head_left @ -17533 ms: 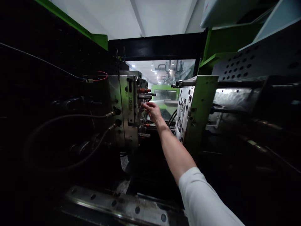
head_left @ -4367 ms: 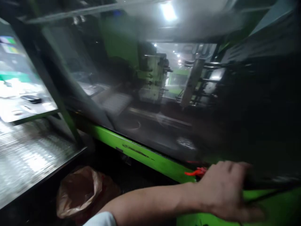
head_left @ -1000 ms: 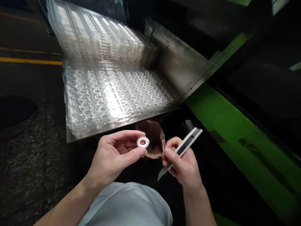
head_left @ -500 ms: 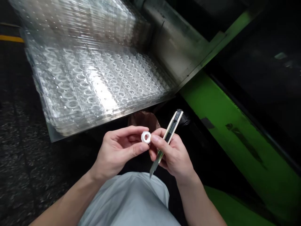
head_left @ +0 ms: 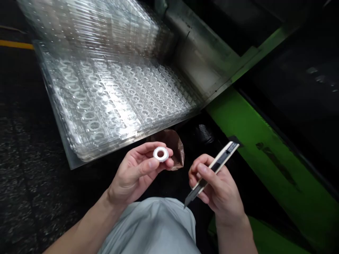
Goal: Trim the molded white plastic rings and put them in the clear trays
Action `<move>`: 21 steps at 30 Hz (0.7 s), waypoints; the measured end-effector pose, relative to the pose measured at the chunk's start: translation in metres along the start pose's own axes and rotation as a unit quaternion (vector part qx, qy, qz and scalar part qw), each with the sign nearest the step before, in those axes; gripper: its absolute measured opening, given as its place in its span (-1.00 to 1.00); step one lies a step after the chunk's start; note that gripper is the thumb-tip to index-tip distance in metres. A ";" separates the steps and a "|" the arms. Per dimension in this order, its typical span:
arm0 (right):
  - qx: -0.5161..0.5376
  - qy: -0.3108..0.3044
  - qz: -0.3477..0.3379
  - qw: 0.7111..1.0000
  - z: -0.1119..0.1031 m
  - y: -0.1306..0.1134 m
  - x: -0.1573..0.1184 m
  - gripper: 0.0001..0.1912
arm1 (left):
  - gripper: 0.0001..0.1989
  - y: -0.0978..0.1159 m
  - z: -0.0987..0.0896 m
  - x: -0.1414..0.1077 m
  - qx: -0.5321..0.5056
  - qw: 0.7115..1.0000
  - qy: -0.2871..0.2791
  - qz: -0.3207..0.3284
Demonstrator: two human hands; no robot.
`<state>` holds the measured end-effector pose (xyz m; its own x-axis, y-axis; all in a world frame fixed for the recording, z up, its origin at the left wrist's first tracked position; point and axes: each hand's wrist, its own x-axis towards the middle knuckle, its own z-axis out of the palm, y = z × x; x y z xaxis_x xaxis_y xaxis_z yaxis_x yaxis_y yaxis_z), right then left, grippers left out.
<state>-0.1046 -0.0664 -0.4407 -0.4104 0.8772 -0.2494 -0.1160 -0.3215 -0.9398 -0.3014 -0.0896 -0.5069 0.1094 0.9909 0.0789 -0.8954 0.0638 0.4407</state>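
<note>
Between thumb and fingers, my left hand (head_left: 137,173) pinches a small white ring (head_left: 155,155), its round hole facing up toward me. My right hand (head_left: 219,187) grips a utility knife (head_left: 221,158) with a pale and black handle. Its dark blade is out and points down and left, toward my lap. The knife is apart from the ring. Just behind my left fingers hangs a brown plastic bag (head_left: 176,148), partly hidden by them.
Ahead on the left, a stack of clear plastic trays (head_left: 148,90) with round pockets lies on a metal shelf (head_left: 92,160). To the right runs a green machine frame (head_left: 254,130). A yellow line (head_left: 16,44) marks the dark floor (head_left: 26,158).
My right hand has moved away from the ring to the right, taking the knife with it. The ring stays in my left hand, now turned more face up.
</note>
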 end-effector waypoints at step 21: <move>-0.034 0.074 -0.171 0.982 -0.025 -0.013 0.005 -0.91 | -0.76 0.005 0.018 0.001 0.198 0.974 0.036 0.107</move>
<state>-0.0825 -0.0488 -0.4351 -0.2216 0.9735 0.0572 -0.1619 0.0211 -0.9866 -0.2982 -0.0900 -0.4879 -0.1053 0.9830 0.1505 -0.6567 -0.1824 0.7318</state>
